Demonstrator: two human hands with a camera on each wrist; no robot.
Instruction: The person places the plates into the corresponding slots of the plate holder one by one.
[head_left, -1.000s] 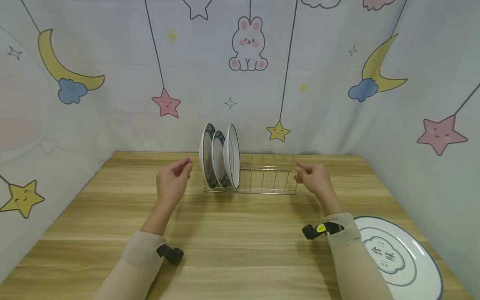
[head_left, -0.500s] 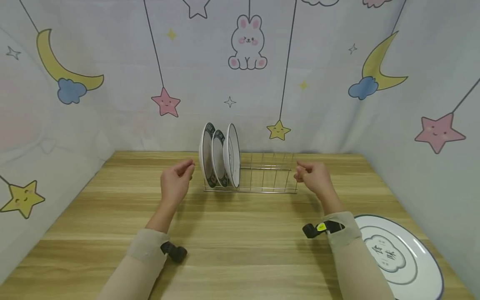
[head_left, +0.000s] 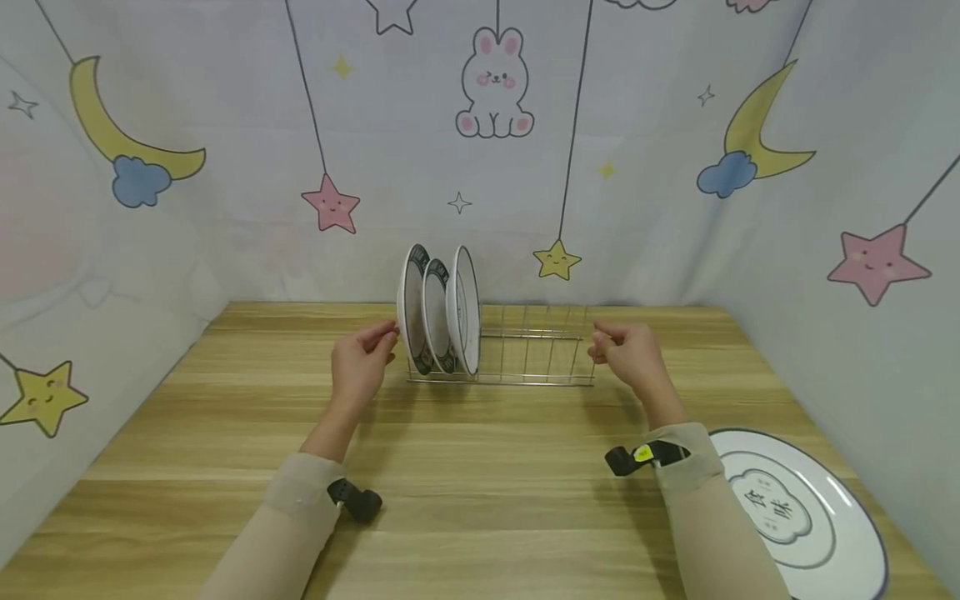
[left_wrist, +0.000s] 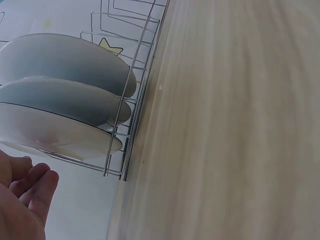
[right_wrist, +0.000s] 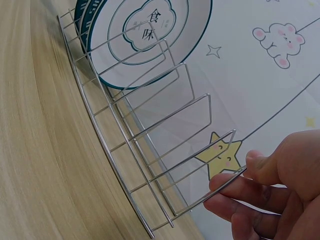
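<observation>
A wire dish rack stands on the table, with a few white plates upright in its left part. The leftmost plate has a dark patterned rim; the right one faces right. With thumb and fingers, my right hand pinches the rack's right end wire, as the right wrist view shows. My left hand is at the rack's left end, fingertips right beside the leftmost plate. In the left wrist view, that hand has bent fingers just below the end wire, with no wire seen between them.
A large white plate with a dark rim and printed characters lies flat at the front right, partly behind the right sleeve. Behind the wooden table hangs a printed cloth with stars and moons.
My left hand has moved right, closer to the leftmost plate and the rack's end. The right hand stays on the rack, and the rack and plates keep their places.
</observation>
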